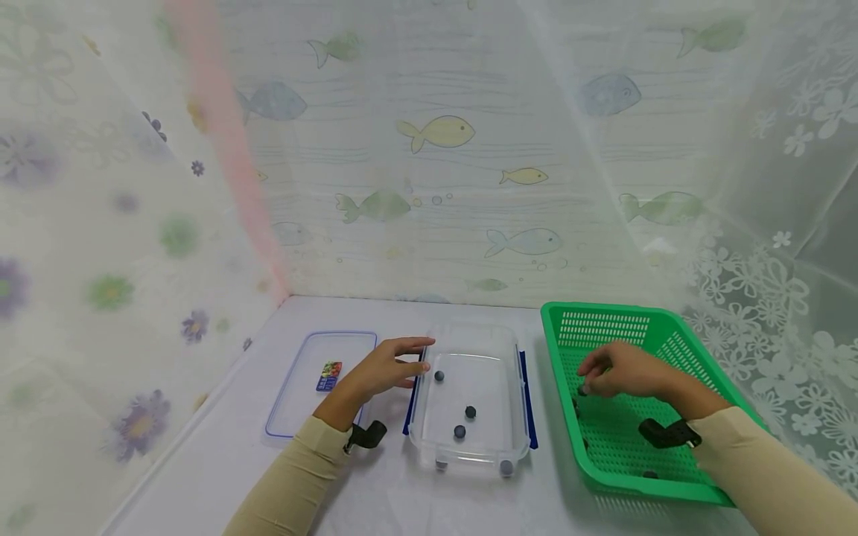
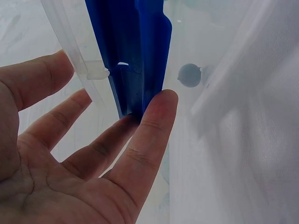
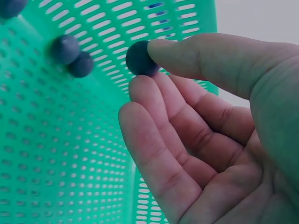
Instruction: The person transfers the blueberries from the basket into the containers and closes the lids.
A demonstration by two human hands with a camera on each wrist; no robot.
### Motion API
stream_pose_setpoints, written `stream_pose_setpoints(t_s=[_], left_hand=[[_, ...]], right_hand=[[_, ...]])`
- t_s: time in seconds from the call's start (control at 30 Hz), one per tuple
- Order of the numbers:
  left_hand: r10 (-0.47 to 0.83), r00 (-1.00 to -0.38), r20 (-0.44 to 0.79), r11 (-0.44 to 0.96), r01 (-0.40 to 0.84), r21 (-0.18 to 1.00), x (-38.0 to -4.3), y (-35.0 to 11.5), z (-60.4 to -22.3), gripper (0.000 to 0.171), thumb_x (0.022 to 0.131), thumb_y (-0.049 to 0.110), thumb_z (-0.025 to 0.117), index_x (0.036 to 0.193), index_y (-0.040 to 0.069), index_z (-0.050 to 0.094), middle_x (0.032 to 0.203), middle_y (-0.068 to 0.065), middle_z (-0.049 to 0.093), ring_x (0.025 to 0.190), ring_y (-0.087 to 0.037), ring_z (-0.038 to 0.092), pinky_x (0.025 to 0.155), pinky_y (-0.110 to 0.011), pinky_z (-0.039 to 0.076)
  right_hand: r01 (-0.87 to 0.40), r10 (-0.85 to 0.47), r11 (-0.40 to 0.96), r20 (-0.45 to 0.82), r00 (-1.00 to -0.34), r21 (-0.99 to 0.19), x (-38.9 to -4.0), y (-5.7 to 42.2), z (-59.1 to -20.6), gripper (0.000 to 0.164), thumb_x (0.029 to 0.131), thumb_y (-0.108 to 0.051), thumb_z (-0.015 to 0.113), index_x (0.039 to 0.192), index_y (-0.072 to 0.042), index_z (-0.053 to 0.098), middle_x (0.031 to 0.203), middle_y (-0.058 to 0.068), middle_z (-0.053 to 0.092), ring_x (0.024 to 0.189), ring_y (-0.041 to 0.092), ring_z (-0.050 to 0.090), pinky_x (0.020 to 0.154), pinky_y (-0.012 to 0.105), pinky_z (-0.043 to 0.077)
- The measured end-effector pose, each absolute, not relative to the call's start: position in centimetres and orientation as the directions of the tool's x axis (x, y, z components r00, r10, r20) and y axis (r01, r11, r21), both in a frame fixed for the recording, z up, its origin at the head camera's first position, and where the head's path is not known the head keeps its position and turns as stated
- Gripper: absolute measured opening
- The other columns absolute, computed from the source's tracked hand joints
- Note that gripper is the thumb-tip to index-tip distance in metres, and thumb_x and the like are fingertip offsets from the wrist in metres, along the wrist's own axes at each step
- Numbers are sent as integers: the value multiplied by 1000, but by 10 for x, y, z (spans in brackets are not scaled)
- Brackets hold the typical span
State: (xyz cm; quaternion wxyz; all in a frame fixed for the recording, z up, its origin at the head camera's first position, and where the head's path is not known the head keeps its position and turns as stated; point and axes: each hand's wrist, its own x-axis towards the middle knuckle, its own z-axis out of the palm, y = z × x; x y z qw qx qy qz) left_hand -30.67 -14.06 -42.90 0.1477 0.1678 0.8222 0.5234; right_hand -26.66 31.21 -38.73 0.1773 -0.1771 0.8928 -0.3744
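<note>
- Fish-print curtain (image 1: 442, 132) hangs behind the white table (image 1: 375, 491).
- Right hand (image 1: 626, 370) pinches a dark ball (image 3: 139, 58) between thumb and fingertips, over the green basket (image 1: 620, 447); other balls (image 3: 65, 49) lie near it.
- Left hand (image 1: 382, 370), fingers apart, is at the blue latch (image 2: 156, 42) of the clear box (image 1: 496, 387); a lid (image 1: 295, 409) lies to its left.

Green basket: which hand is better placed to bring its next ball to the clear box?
Probably the right hand: it pinches a dark ball at the green basket, while the left hand, at the clear box, holds none.
</note>
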Motion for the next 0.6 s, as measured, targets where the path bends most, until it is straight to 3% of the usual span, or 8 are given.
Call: stream_pose_setpoints(t_s=[0.23,0.6], left_hand=[[433,-898,-72,395,117,911,-307,-140,-430,49,99,25,72,147,31,59,159,-12,47,132,-36,60,92,-42,63],[430,-900,-72,398,117,910,-307,-141,-429,52,96,32,75,146,32,59,159,-11,48,133,-36,60,93,-42,63]], right_hand=[[-156,-402,641,-155,-903,-752,-265,312,-376,41,95,-19,76,124,8,66,105,11,75,91,29,73,78,43,64],[-162,-382,599,-102,-919,-784,-267,299,-354,43,97,-23,74,127,7,65,108,14,75,100,31,74,87,43,64]])
